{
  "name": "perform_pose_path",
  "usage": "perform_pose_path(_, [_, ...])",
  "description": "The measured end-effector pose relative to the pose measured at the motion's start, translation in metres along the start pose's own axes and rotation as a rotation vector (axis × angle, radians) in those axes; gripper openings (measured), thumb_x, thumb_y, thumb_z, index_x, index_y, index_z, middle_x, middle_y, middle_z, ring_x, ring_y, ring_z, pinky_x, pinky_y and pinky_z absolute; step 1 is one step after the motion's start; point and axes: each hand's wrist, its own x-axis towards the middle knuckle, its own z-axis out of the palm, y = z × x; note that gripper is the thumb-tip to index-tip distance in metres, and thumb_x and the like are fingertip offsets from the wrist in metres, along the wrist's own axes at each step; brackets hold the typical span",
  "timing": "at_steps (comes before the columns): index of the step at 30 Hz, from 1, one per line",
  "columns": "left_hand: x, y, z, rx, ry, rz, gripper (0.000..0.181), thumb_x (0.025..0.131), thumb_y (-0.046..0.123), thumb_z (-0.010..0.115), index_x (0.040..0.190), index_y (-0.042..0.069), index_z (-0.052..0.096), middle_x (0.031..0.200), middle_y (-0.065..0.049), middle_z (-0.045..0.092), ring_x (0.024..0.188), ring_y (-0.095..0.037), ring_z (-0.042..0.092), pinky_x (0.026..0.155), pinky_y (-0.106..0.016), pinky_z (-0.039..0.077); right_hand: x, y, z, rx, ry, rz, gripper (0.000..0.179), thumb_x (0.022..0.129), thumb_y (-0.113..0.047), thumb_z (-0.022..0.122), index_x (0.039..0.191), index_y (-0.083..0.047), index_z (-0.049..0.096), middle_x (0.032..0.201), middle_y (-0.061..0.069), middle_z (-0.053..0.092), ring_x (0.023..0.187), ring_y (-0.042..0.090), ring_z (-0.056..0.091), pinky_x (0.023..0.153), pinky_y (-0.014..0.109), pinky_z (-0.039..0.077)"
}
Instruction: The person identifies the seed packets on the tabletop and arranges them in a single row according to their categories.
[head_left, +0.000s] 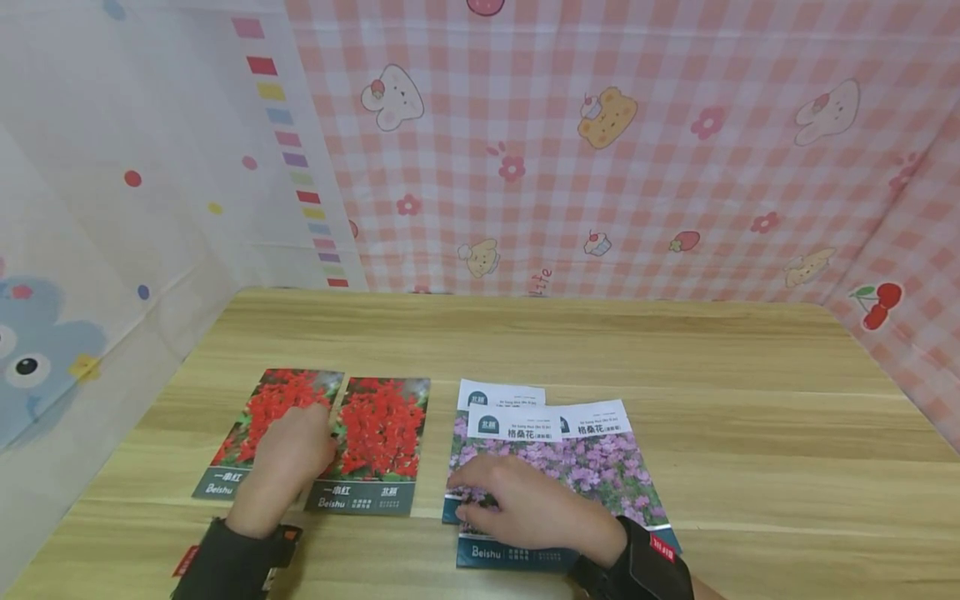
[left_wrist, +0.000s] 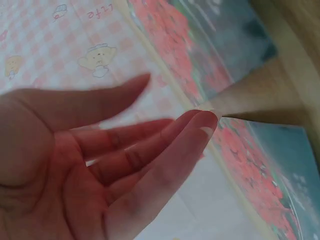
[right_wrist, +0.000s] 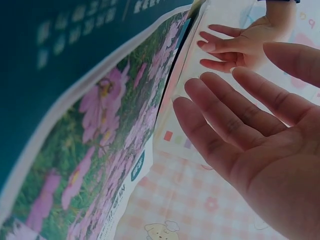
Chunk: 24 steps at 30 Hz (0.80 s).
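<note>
Two seed packets with red flowers lie side by side on the left, a left one [head_left: 288, 392] and a right one [head_left: 382, 425]. My left hand [head_left: 292, 446] is over the gap between them, its fingers loosely bent and nothing in its grasp in the left wrist view. On the right, three purple-flower seed packets overlap: a front one [head_left: 517, 554], a right one [head_left: 618, 467] and a back one [head_left: 498, 390], mostly covered. Over the front packet hovers my right hand [head_left: 525, 504], fingers extended and apart from it in the right wrist view.
The packets lie on a wood-grain table [head_left: 765, 433]. A pink checked cloth [head_left: 660, 192] hangs along its back and right, and a white patterned cloth [head_left: 150, 225] along its left. Each wrist wears a black strap [head_left: 232, 562].
</note>
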Motion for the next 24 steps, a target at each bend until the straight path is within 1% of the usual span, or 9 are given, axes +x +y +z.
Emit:
perform_pose_path(2, [0.001,0.003,0.000,-0.009,-0.048,0.029,0.029,0.084,0.011,0.065,0.105,-0.008,0.058,0.070,-0.009,0.056,0.056,-0.018,0.047,0.049,-0.032,0.039,0.000,-0.001,0.000,-0.012,-0.003,-0.008,0.028,0.088,-0.014,0.060,0.114,-0.003,0.062,0.113,0.004,0.061,0.107,0.011,0.054,0.090,0.024,0.043])
perform_pose_path(5, [0.001,0.008,0.003,-0.027,-0.129,0.125,0.052,0.085,0.020,0.065,0.124,-0.009,0.048,0.098,-0.018,0.061,0.083,-0.029,0.059,0.070,-0.042,0.048,-0.001,-0.003,0.000,-0.029,-0.007,-0.026,0.027,0.088,-0.013,0.060,0.113,-0.003,0.062,0.112,0.004,0.061,0.106,0.010,0.055,0.090,0.023,0.043])
perform_pose_path(7, [-0.002,0.013,0.004,-0.029,-0.188,0.208,0.058,0.085,0.022,0.065,0.130,-0.007,0.044,0.116,-0.023,0.055,0.106,-0.038,0.052,0.087,-0.051,0.042,-0.002,-0.005,0.001,-0.040,-0.012,-0.041,0.027,0.088,-0.013,0.060,0.113,-0.004,0.062,0.112,0.003,0.061,0.106,0.010,0.055,0.090,0.022,0.043])
perform_pose_path(8, [-0.003,0.014,0.005,-0.036,-0.224,0.239,0.060,0.085,0.023,0.065,0.133,-0.005,0.042,0.128,-0.025,0.047,0.118,-0.041,0.042,0.093,-0.054,0.036,-0.002,-0.006,0.001,-0.044,-0.014,-0.049,0.027,0.088,-0.013,0.060,0.112,-0.004,0.062,0.112,0.003,0.061,0.105,0.009,0.055,0.090,0.022,0.043])
perform_pose_path(9, [-0.005,0.016,0.006,-0.048,-0.261,0.262,0.063,0.085,0.023,0.065,0.136,-0.003,0.039,0.134,-0.026,0.041,0.124,-0.043,0.034,0.097,-0.057,0.031,-0.002,-0.007,0.001,-0.054,-0.018,-0.056,0.027,0.088,-0.013,0.060,0.113,-0.004,0.062,0.113,0.003,0.061,0.106,0.010,0.055,0.090,0.022,0.043])
perform_pose_path(11, [-0.007,0.019,0.007,-0.058,-0.328,0.291,0.067,0.085,0.024,0.065,0.140,0.002,0.034,0.140,-0.025,0.033,0.129,-0.043,0.026,0.100,-0.059,0.024,-0.003,-0.008,0.001,-0.076,-0.032,-0.071,0.027,0.088,-0.014,0.060,0.113,-0.005,0.061,0.114,0.003,0.060,0.107,0.010,0.054,0.090,0.022,0.042])
perform_pose_path(14, [-0.008,0.021,0.009,-0.061,-0.399,0.295,0.068,0.085,0.026,0.064,0.141,0.004,0.033,0.142,-0.025,0.028,0.131,-0.044,0.019,0.101,-0.061,0.020,-0.004,-0.009,0.001,-0.098,-0.056,-0.091,0.028,0.088,-0.014,0.061,0.115,-0.006,0.061,0.115,0.003,0.059,0.108,0.009,0.053,0.090,0.022,0.043])
perform_pose_path(17, [-0.009,0.022,0.011,-0.042,-0.417,0.288,0.066,0.086,0.027,0.063,0.140,0.002,0.034,0.142,-0.026,0.028,0.131,-0.043,0.020,0.101,-0.060,0.019,-0.004,-0.010,0.003,-0.113,-0.075,-0.111,0.028,0.088,-0.015,0.061,0.115,-0.006,0.061,0.116,0.002,0.059,0.108,0.009,0.052,0.090,0.021,0.042])
perform_pose_path(24, [-0.007,0.021,0.013,-0.041,-0.416,0.284,0.064,0.086,0.026,0.062,0.139,0.001,0.036,0.143,-0.027,0.026,0.131,-0.043,0.020,0.101,-0.061,0.018,-0.005,-0.009,0.004,-0.156,-0.110,-0.127,0.029,0.089,-0.016,0.060,0.117,-0.009,0.060,0.117,0.001,0.058,0.110,0.009,0.052,0.089,0.020,0.042])
